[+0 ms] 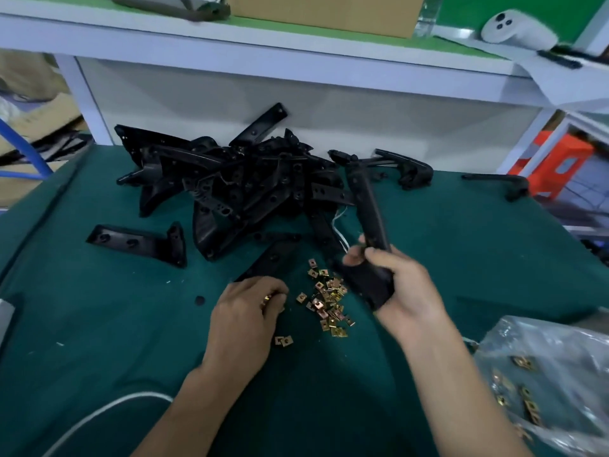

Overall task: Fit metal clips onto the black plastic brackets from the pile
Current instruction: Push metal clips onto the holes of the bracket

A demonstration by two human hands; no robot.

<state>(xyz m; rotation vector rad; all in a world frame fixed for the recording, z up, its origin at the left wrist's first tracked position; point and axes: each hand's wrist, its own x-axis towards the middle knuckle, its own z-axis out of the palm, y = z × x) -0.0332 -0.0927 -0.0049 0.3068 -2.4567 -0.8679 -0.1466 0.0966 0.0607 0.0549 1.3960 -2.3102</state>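
A long black bracket (368,209) is held tilted by the right grip (402,285), fingers curled round its lower end, just right of the loose metal clips (329,303) scattered on the green counter (99,324). A gold clip (267,297) (partly hidden) is pinched in the curled left grip (245,311), and the bracket pile (230,179) is seen behind

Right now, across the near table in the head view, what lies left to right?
White cable → left hand pinching a clip → loose clip pile → right hand gripping a black bracket → plastic bag.
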